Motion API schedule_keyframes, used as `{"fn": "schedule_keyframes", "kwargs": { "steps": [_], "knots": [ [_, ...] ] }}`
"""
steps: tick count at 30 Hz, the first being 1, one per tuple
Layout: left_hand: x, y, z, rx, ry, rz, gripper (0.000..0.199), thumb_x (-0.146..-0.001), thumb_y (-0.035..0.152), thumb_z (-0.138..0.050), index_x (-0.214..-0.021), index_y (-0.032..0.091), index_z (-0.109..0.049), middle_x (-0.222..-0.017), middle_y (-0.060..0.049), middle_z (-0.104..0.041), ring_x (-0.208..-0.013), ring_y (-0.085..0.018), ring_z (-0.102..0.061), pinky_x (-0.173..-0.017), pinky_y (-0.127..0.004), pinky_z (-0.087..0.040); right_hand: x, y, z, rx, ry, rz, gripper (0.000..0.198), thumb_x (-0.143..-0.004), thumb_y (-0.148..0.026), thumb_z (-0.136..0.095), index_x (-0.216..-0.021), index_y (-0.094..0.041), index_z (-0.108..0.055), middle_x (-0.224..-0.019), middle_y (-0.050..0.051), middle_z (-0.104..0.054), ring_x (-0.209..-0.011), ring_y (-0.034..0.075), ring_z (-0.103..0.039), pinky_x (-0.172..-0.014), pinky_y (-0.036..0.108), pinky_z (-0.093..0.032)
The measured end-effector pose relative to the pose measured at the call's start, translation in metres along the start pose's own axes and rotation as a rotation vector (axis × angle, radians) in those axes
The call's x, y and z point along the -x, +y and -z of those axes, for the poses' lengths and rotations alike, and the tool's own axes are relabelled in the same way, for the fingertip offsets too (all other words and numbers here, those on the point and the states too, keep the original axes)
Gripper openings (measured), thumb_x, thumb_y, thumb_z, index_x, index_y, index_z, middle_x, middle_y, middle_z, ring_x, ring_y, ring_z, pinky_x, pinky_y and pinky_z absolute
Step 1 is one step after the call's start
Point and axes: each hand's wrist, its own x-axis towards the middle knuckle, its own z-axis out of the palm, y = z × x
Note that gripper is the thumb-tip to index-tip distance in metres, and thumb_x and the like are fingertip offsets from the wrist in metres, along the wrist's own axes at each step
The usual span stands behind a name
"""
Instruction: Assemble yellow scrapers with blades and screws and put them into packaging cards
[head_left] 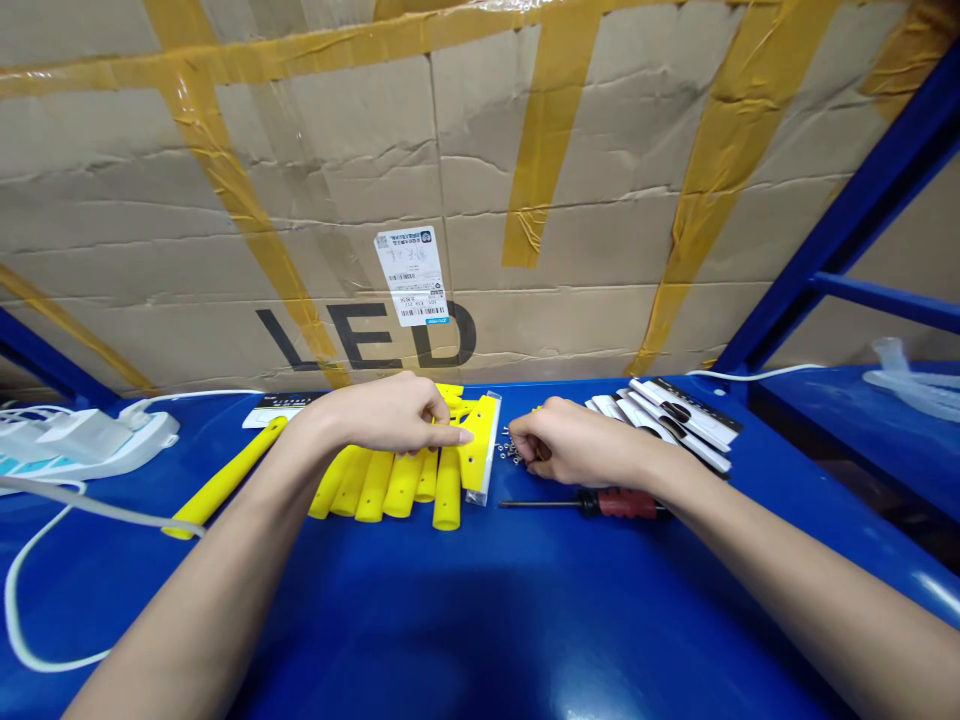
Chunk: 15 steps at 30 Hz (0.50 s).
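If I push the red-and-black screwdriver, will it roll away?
The screwdriver might roll in a curve, since its handle looks much thicker than its shaft. It'll probably feel stiff, because that shaft looks straight.

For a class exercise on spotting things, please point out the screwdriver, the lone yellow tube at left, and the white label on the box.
Screwdriver [590,502], head view: black front of its handle.
Yellow tube [227,478], head view: middle of its length.
White label [412,276], head view: its centre.
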Motion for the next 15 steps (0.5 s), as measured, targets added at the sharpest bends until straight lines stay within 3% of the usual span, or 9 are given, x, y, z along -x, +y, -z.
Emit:
{"fn": "schedule_keyframes", "kwargs": {
  "steps": [15],
  "knots": [
    [-0.0008, 0.0023, -0.0008, -0.012, -0.01, 0.003, 0.047, -0.087, 0.059, -0.056, -0.061, 0.02, -0.056, -0.055, 0.0, -0.063, -0.051, -0.012, -0.053, -0.05, -0.025, -0.034, -0.0006, -0.0008, 0.0001, -0.014, -0.001, 0.001, 0.013, -0.072, -0.009, -0.061, -0.069, -0.02, -0.055, -0.066, -0.003, -0.058, -0.059, 0.011, -0.044, -0.056, 0.025, -0.026]
  ]
}}
